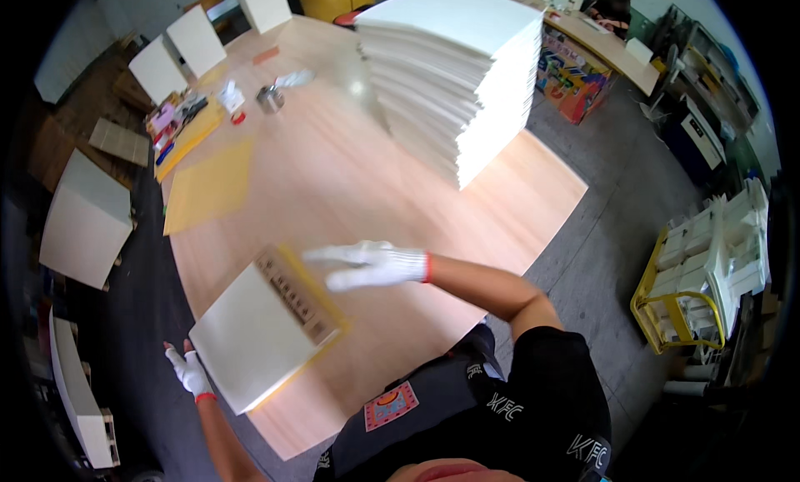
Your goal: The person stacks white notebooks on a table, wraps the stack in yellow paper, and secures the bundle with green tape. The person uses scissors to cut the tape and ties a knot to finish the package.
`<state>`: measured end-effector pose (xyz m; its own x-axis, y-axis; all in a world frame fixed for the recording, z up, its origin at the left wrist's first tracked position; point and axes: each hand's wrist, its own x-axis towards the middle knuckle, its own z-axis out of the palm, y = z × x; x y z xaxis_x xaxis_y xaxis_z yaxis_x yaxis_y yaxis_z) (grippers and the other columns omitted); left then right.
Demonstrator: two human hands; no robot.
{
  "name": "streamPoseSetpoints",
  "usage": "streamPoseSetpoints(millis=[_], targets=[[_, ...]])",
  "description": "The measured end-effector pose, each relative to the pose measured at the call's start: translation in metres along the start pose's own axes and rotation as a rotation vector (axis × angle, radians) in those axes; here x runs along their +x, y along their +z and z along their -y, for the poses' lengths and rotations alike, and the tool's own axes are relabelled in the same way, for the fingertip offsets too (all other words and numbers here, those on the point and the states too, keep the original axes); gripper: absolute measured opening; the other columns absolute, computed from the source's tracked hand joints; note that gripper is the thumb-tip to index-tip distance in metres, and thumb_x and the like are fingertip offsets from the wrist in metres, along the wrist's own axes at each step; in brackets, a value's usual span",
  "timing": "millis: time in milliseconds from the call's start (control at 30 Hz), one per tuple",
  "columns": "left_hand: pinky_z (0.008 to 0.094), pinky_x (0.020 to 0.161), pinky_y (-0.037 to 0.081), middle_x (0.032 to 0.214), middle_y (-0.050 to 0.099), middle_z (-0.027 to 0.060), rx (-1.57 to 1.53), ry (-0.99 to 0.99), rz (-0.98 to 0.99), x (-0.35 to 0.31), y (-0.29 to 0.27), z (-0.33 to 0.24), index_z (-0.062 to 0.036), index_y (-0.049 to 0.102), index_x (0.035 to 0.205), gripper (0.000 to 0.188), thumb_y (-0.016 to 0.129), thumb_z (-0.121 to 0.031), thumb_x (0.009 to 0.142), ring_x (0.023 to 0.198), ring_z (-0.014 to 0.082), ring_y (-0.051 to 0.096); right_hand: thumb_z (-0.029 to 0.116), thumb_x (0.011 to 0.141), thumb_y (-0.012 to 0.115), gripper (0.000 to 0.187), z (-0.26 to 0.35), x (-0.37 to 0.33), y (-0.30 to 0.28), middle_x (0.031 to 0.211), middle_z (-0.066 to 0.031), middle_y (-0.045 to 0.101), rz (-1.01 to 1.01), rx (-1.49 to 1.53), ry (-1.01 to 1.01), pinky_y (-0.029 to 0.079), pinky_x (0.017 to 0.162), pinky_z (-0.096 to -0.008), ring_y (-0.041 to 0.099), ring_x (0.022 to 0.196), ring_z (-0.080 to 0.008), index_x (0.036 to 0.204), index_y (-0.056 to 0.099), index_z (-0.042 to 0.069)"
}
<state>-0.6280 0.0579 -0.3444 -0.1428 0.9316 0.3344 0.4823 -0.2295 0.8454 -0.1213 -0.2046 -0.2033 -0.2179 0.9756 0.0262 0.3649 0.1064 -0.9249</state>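
In front of me, near the table's left edge, lies a flat white board [250,336]. A brown printed strip [296,294] runs along its right side, and a yellow edge shows beyond and under it. My left hand [190,370], in a white glove with bare fingertips, is at the board's left corner with its fingers stretched and apart; whether it bears on the edge is hard to tell. My right hand [367,264], also gloved in white and slightly blurred, is over the table just right of the strip. Its fingers are extended, and nothing is in it.
A tall stack of white boards [454,74] stands at the table's far right. Yellow sheets [208,186] lie at the left, near a tape roll [270,99] and small tools. A yellow cart [683,315] with white pieces stands on the floor at right. Another person [612,15] sits far back.
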Motion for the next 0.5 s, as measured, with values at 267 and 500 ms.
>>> streamPoseSetpoints(millis=[267,500], targets=[[0.0411,0.113,0.024,0.151,0.029,0.0119,-0.683,-0.062,0.697,-0.117,0.216,-0.351,-0.0073,0.024,0.149,0.061,0.048,-0.032,0.099,0.139,0.0258,0.03,0.044,0.089,0.06,0.054,0.106,-0.157,-0.327,0.113,-0.0112,0.066,-0.899,-0.571,-0.101,0.051,0.086,-0.0284,0.064,0.1,-0.0166,0.127,0.057,0.005],[0.0452,0.113,0.023,0.148,0.03,0.0147,-0.968,-0.678,0.86,-0.147,0.389,-0.563,-0.0086,0.028,0.145,0.068,0.047,-0.05,0.095,0.139,0.0279,0.027,0.069,0.075,0.061,0.085,-0.029,-0.179,-0.587,0.134,-0.0203,0.051,-0.901,-0.544,0.586,0.041,0.102,-0.045,0.054,0.118,-0.0366,0.135,0.051,0.009]])
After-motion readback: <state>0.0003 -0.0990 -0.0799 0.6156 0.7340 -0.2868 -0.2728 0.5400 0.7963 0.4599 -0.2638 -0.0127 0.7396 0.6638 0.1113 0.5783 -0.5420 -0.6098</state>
